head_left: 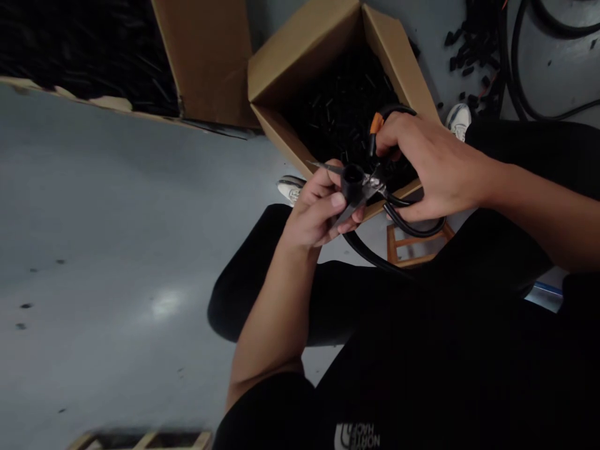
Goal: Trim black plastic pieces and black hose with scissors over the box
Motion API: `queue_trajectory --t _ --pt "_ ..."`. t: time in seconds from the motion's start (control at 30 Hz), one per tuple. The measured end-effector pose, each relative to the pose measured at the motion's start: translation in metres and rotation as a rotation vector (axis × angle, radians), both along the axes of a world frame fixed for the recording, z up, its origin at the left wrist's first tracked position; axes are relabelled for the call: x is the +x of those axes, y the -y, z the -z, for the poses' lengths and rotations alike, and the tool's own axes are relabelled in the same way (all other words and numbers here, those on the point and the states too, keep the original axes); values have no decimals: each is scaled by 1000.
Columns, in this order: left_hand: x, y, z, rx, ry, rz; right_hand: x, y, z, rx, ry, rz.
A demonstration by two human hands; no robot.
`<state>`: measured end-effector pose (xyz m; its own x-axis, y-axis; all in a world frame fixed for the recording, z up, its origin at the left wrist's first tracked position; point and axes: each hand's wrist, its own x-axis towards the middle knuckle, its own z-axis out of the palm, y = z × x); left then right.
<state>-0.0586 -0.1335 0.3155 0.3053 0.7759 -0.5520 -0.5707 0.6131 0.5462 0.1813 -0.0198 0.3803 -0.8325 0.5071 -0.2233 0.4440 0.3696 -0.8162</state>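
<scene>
My left hand [319, 209] is closed around the end of a black hose [351, 181], its round hollow opening facing up. From beneath that hand the hose trails down across my lap. My right hand [435, 162] grips a pair of scissors [374, 182] by black loop handles, one of them marked with orange. The blades are spread apart, one on either side of the hose end. Below both hands stands a cardboard box [285, 56] holding many short black cut pieces [337, 100].
A larger cardboard box [206, 56] full of black pieces stands at the upper left. Loose pieces [469, 56] and coiled black hose [515, 75] lie on the floor at the upper right. A small wooden frame [394, 244] sits under my hands. Another wooden frame [150, 437] is at the bottom edge.
</scene>
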Motion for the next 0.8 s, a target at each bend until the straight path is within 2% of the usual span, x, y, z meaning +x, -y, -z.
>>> queue_trajectory --t 0.07,0.13,0.3,0.47,0.57,0.67,0.8 --pt "-1 3 1 120 39 40 -1 2 -6 71 -2 -40" --pt "-1 1 2 184 15 22 -1 3 -8 75 36 -26" --pt "-3 -7 4 215 -33 -148 2 4 -5 -42 122 36" --pt "1 -6 10 125 -218 -234 0 11 -4 -89 210 76" --pt "11 -1 16 57 -359 -245 -5 16 0 -134 249 154" --pt "21 1 22 9 -495 -238 -8 17 7 -186 261 248" --pt "24 -3 26 -29 -623 -242 -6 17 22 -277 231 288"
